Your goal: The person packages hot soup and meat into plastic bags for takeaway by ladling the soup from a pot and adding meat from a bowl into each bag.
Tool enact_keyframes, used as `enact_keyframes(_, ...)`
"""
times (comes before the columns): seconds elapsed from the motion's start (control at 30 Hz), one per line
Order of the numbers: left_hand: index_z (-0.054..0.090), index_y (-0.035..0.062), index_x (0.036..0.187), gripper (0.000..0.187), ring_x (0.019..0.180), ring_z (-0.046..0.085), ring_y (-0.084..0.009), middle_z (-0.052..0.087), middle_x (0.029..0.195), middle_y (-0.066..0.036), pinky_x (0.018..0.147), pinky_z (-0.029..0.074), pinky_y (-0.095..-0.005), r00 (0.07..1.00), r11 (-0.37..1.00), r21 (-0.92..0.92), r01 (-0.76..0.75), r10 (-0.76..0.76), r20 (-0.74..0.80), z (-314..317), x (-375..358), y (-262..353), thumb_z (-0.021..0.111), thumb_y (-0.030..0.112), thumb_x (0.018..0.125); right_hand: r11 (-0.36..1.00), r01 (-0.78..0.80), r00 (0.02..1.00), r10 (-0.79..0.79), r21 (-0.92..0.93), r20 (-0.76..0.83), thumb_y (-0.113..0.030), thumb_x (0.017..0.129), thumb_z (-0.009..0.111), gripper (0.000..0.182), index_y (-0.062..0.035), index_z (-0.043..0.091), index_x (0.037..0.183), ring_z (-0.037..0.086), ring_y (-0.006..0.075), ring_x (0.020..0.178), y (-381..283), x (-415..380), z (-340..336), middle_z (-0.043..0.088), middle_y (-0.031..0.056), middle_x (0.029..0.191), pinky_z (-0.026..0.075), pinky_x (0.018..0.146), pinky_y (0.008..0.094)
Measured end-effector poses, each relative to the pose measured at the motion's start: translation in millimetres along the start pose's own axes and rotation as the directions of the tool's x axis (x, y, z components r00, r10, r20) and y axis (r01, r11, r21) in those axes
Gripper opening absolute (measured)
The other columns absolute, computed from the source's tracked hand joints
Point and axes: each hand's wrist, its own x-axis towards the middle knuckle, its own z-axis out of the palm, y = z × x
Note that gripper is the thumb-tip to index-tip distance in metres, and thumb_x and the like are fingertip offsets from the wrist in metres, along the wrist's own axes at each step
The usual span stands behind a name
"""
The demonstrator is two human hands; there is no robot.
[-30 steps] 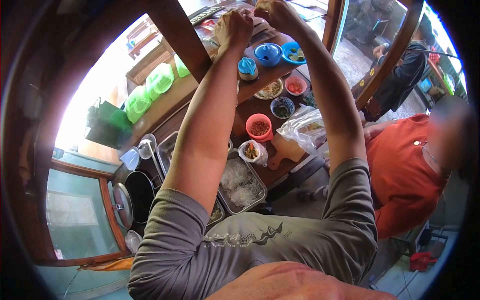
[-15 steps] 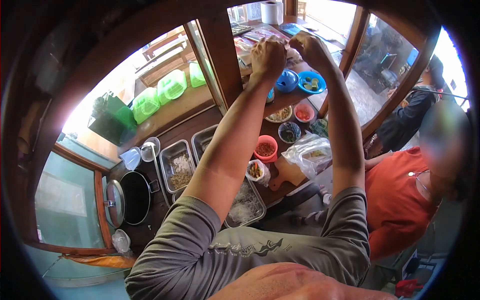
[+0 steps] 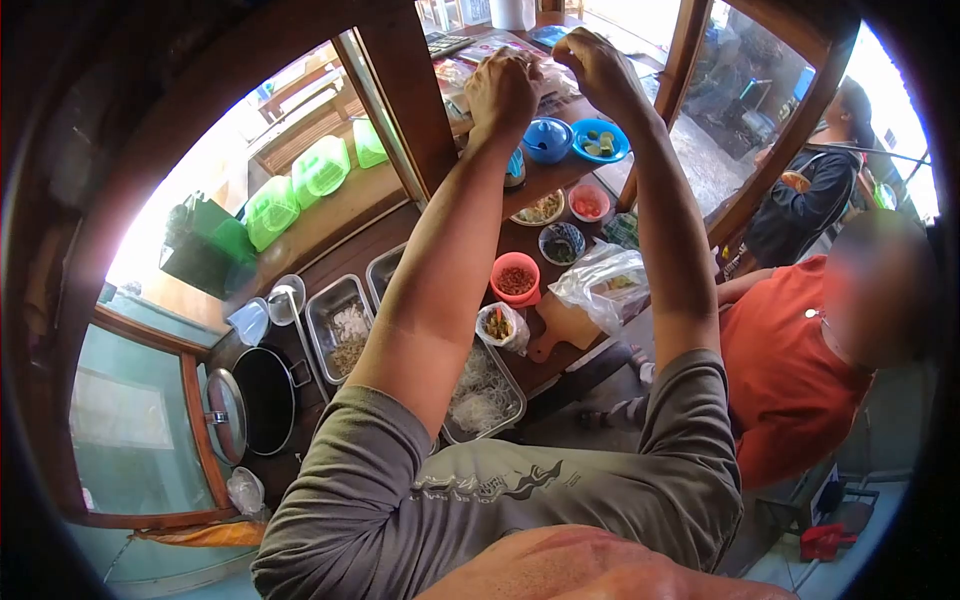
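Observation:
Both my arms stretch forward over the shelf at the top of the head view. My left hand (image 3: 503, 94) is closed, its fingers curled inward. My right hand (image 3: 598, 72) is also closed, with the wrist bent and the fingertips pinched toward the left hand. Whatever they grip is too small and hidden to name. Just below the hands stand a blue lidded bowl (image 3: 548, 140) and a blue plate (image 3: 622, 150) with cut limes (image 3: 599, 143). Flat plastic packets (image 3: 497, 48) lie beyond my left hand.
Below are metal trays (image 3: 518, 400) of noodles, a red tub (image 3: 516, 277), a cutting board (image 3: 567, 330) and a plastic bag (image 3: 605, 285). A black pot (image 3: 268, 400) stands left. Wooden posts (image 3: 400, 90) frame the shelf. A person in orange (image 3: 790, 370) is at right, another behind.
The view has shifted, so the scene sits further left and higher. My hands stay above the shelf, with a slightly wider gap between them.

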Motion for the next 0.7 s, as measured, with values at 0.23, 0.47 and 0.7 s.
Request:
enact_keyframes(0.23, 0.077, 0.0114, 0.100, 0.026, 0.097, 0.070, -0.0367, 0.073, 0.104, -0.016, 0.086, 0.055, -0.0494, 0.998, 0.999, 0.050, 0.022, -0.020, -0.054, 2, 1, -1, 0.063, 0.029, 0.087, 0.991, 0.033, 0.943, -0.074, -0.131, -0.325, -0.008, 0.095, 0.065, 0.009, -0.0083, 0.064, 0.104, 0.069, 0.0369, 0.092, -9, -9, -12, 0.070, 0.0122, 0.101, 0.056, 0.076, 0.0435)
enact_keyframes(0.47, 0.074, 0.0005, 0.096, 0.028, 0.108, 0.066, -0.0343, 0.071, 0.109, -0.016, 0.094, 0.053, -0.0452, 0.999, 0.996, 0.074, 0.053, -0.054, 0.009, 2, -1, -1, 0.070, 0.024, 0.082, 0.980, -0.199, 0.711, 0.156, 0.016, -0.686, -0.014, 0.101, 0.060, 0.010, -0.0061, 0.061, 0.106, 0.071, 0.0277, 0.088, 8, -13, -30, 0.070, 0.0097, 0.096, 0.057, 0.075, 0.0391)
enact_keyframes(0.7, 0.077, 0.0062, 0.099, 0.023, 0.104, 0.068, -0.0355, 0.072, 0.111, -0.015, 0.092, 0.054, -0.0440, 0.995, 0.992, -0.076, 0.100, -0.100, 0.008, 1, -1, -7, 0.071, 0.022, 0.083, 0.544, 0.257, 0.544, 0.602, 0.799, -0.585, -0.005, 0.096, 0.060, 0.020, 0.0038, 0.058, 0.114, 0.071, 0.0262, 0.087, -1, -8, -74, 0.069, 0.0169, 0.097, 0.063, 0.082, 0.0375)
